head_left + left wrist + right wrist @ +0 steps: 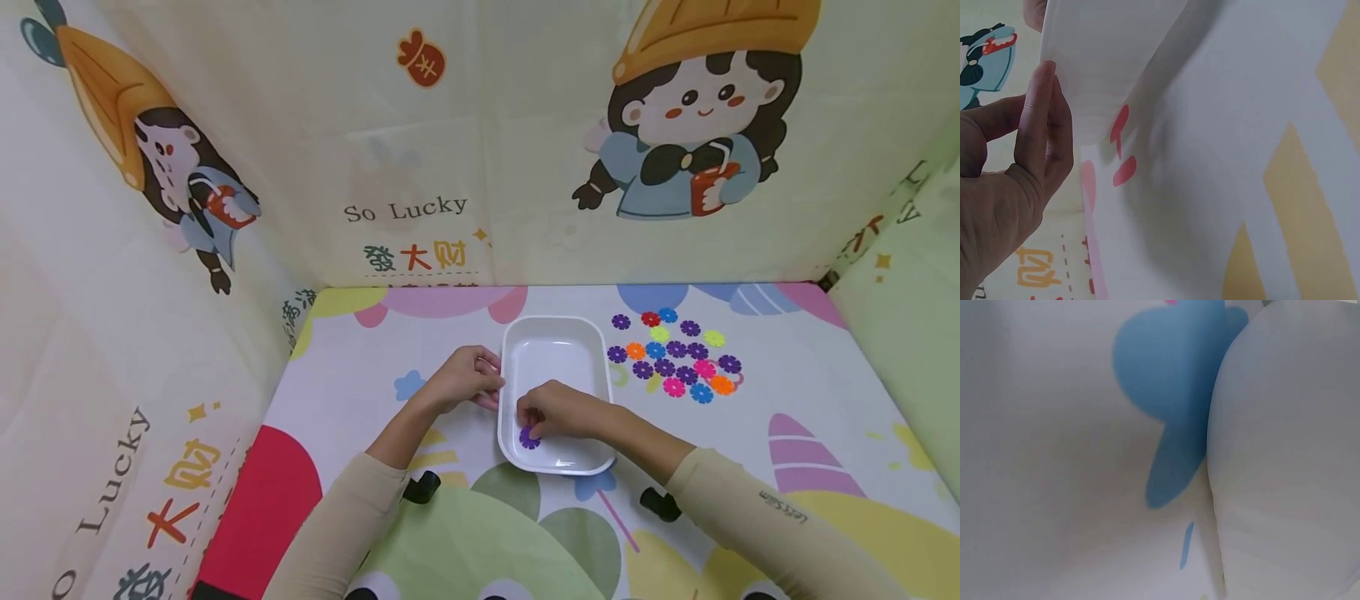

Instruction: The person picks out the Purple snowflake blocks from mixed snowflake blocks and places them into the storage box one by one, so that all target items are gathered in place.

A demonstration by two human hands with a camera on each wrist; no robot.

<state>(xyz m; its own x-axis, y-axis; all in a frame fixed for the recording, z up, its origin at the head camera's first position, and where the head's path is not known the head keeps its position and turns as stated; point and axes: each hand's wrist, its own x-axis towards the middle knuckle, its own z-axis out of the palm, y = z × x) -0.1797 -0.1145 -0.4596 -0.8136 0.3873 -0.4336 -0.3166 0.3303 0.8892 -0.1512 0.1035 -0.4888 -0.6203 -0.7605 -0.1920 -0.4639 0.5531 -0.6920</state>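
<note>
Plainly, only one purple disc (pixel 529 440) shows inside the white tray (pixel 555 354), in the lower left of its floor near the centre of the frame. The right hand (pixel 564 408) reaches over it and seems to pinch it with bent fingers. The left hand (pixel 462 379) holds the tray's left wall (the left wrist view shows fingertips against the outer side).

Judging by where the pieces lie, the work looks to be at an early point: one is in the tray, while the loose notched discs (pixel 677 349) lie spread on the desk (pixel 360 367), right of the tray and right of centre in the frame. By count, nineteen lie out there: nine purple, three blue, two yellow-green, two orange, two pink and a single red disc (pixel 650 319). With the one inside, that makes twenty discs to one tray.
</note>
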